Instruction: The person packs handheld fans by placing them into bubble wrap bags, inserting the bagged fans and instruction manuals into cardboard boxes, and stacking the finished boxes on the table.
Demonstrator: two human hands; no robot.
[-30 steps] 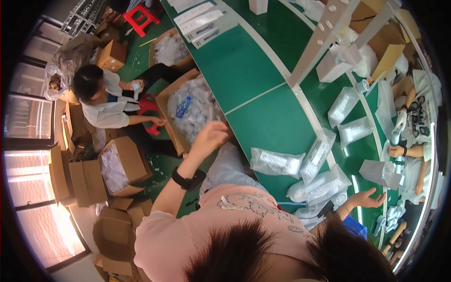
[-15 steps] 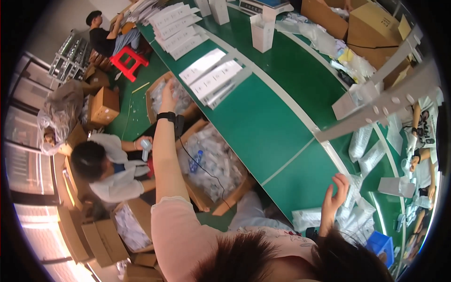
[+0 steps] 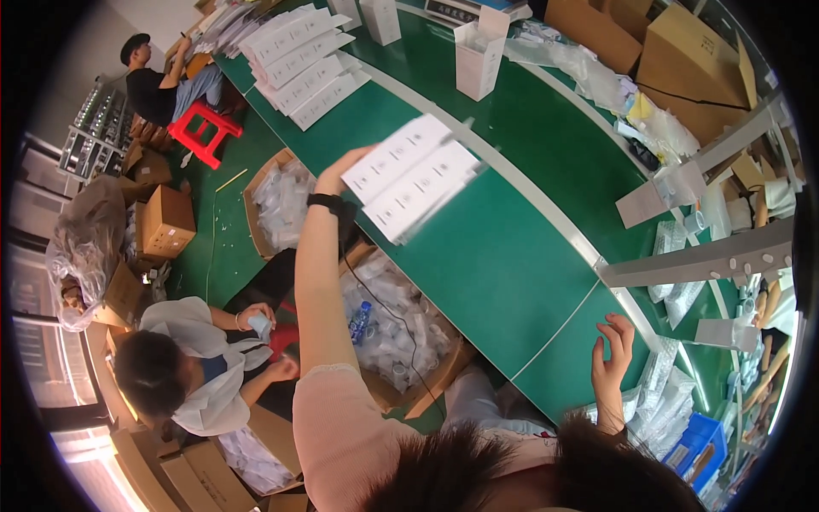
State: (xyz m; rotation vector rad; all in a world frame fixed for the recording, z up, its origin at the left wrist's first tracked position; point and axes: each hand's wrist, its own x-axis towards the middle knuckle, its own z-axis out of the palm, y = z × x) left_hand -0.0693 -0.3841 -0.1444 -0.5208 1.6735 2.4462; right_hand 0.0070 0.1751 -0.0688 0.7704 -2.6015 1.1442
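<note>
My left hand [image 3: 341, 171] reaches far forward over the green table and grips the outer left edge of a small stack of flat white cartons [image 3: 414, 179]. Its fingertips are hidden behind the stack, whose right edge is blurred. A dark band circles that wrist. My right hand [image 3: 612, 367] hovers over the near right part of the table with its fingers apart and a little bent, holding nothing. Clear bubble-wrap packs [image 3: 657, 397] lie close to that hand. Farther off rests a larger pile of flat white cartons [image 3: 299, 64].
An open white box [image 3: 479, 64] stands across the metal strip. A grey metal arm [image 3: 699, 256] crosses at right. Below the table's left edge are cartons of plastic-wrapped parts [image 3: 397, 324]. A co-worker [image 3: 196, 367] sits there; another person [image 3: 166, 81] sits far left. A blue bin [image 3: 695, 448] is lower right.
My left hand has come from above the floor carton onto the flat white cartons. That stack has shifted toward me and to the right. My right hand stays much the same.
</note>
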